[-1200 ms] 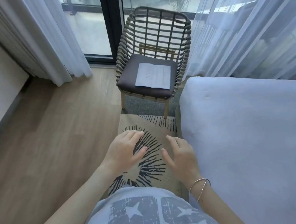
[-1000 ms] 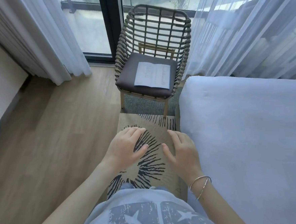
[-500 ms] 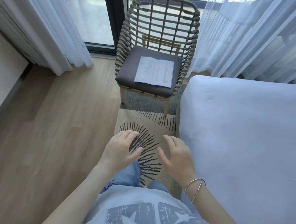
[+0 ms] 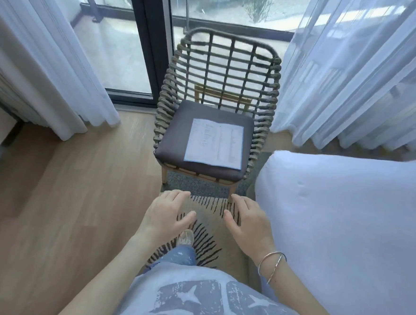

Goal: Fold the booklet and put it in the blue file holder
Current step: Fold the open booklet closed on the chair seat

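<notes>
A white booklet [image 4: 215, 143] lies open and flat on the dark seat cushion of a woven rope chair [image 4: 264, 104] straight ahead. My left hand [image 4: 166, 214] and my right hand [image 4: 249, 221] hover side by side below the chair's front edge, palms down, fingers apart, holding nothing. Both hands are well short of the booklet. No blue file holder shows in this view.
A bed with a white cover [image 4: 344, 228] fills the right side, close to the chair. A patterned rug [image 4: 209, 233] lies under my feet on the wooden floor [image 4: 63, 208]. White curtains [image 4: 49, 55] hang left and right of a glass door [image 4: 125, 53].
I have walked forward: the chair and booklet are nearer and larger. Both hands stayed out in front and empty, and my foot has stepped onto the rug.
</notes>
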The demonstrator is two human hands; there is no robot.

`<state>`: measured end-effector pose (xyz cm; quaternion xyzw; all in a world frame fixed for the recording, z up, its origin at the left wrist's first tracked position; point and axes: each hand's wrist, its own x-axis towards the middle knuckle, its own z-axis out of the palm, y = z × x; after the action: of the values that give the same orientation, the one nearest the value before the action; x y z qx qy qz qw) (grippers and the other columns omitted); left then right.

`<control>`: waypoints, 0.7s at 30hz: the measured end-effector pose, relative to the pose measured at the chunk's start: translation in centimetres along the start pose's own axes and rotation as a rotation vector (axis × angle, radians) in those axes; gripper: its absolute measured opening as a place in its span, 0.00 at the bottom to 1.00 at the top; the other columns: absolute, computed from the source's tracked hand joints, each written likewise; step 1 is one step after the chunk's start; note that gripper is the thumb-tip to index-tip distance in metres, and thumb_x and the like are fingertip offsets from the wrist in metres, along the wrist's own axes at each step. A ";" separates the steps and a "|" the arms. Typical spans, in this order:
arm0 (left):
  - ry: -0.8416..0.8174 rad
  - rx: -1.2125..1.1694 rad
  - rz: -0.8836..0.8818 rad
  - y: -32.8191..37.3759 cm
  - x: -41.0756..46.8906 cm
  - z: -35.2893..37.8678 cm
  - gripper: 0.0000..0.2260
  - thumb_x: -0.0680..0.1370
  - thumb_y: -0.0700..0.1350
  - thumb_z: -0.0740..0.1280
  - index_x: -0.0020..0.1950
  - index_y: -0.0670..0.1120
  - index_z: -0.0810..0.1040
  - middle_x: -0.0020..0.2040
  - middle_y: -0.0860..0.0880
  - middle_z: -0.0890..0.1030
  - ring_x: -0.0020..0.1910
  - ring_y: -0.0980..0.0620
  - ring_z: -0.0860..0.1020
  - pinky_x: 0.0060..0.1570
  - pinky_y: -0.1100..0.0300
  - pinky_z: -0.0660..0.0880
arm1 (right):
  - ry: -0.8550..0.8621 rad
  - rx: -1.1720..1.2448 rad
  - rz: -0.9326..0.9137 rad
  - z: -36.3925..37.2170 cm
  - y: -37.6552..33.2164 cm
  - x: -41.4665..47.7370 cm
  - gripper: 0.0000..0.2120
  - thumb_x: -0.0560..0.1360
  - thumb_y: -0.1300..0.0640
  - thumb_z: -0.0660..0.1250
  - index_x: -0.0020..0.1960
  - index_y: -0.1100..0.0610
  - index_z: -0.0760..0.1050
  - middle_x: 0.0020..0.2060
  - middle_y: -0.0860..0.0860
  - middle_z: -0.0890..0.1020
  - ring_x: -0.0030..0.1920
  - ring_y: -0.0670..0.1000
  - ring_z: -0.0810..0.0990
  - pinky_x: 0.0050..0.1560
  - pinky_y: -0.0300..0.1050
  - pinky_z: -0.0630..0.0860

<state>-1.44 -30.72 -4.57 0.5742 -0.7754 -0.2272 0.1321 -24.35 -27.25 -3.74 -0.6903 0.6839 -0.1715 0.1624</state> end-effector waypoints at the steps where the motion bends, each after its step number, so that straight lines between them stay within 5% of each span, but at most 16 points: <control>1: 0.002 0.007 0.009 -0.3 1.3 -0.5 0.24 0.76 0.56 0.64 0.68 0.46 0.74 0.64 0.48 0.79 0.64 0.48 0.74 0.63 0.52 0.71 | 0.011 -0.004 0.000 -0.1 -0.3 1.4 0.21 0.77 0.49 0.65 0.67 0.58 0.76 0.59 0.53 0.82 0.59 0.55 0.79 0.57 0.51 0.77; 10: 0.064 0.001 0.104 -3.3 17.4 -7.8 0.21 0.76 0.50 0.69 0.66 0.43 0.76 0.60 0.47 0.80 0.61 0.46 0.75 0.60 0.52 0.72 | 0.093 -0.003 0.042 -2.5 -1.6 17.0 0.19 0.77 0.54 0.68 0.65 0.62 0.77 0.55 0.56 0.83 0.55 0.58 0.80 0.54 0.52 0.78; 21: 0.017 -0.011 0.021 -4.0 29.4 -6.9 0.20 0.76 0.49 0.69 0.65 0.43 0.76 0.60 0.47 0.80 0.61 0.46 0.76 0.58 0.51 0.73 | 0.029 -0.018 0.062 -2.3 2.8 29.9 0.21 0.77 0.53 0.68 0.66 0.61 0.76 0.58 0.56 0.82 0.58 0.58 0.79 0.56 0.54 0.79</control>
<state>-3.84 -61.00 -2.27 0.5671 -0.7791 -0.2249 0.1442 -27.68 -57.18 -2.57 -0.6676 0.7088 -0.1702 0.1515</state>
